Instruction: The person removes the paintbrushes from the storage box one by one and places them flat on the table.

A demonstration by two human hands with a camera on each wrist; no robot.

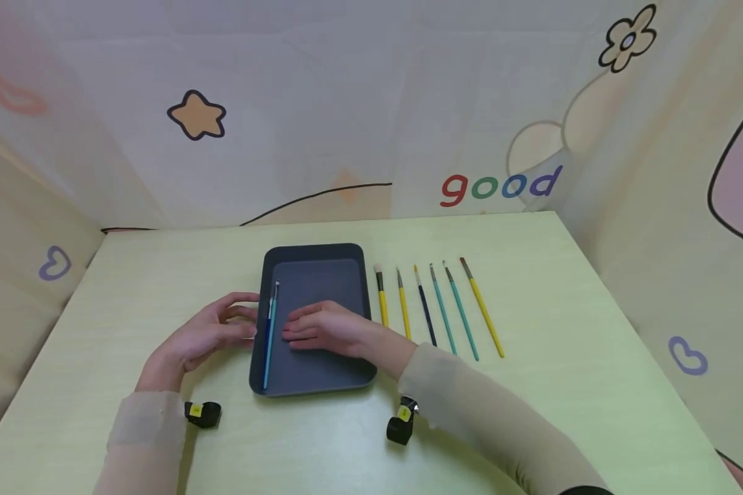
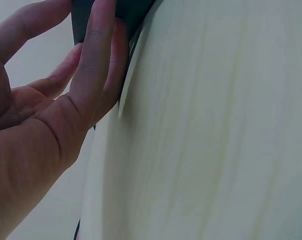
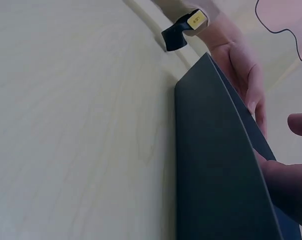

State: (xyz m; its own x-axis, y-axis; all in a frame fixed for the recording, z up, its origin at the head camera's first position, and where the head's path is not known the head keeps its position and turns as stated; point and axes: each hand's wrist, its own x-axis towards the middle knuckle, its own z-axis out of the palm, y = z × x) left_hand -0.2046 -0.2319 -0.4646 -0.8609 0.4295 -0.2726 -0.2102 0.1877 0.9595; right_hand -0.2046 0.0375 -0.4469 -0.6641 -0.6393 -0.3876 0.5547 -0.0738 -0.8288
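A dark grey rectangular tray (image 1: 340, 282) lies on the table. Along its left inner side rest a teal paintbrush (image 1: 272, 337) and a dark blue paintbrush (image 1: 267, 335), close together. My left hand (image 1: 207, 333) is at the tray's left rim, its fingertips right at the outer wall; the left wrist view shows the fingers (image 2: 93, 55) loosely extended against the tray (image 2: 133, 12). My right hand (image 1: 334, 330) reaches over the tray's right wall with fingers extended low over its floor, just right of the two brushes. Nothing shows in its grasp.
Several more paintbrushes stand in a row right of the tray, among them a yellow paintbrush (image 1: 483, 309) and a teal paintbrush (image 1: 461, 309). The right forearm crosses near their lower ends. A black wrist camera (image 1: 204, 414) sits by the left sleeve, another wrist camera (image 1: 401, 423) by the right.
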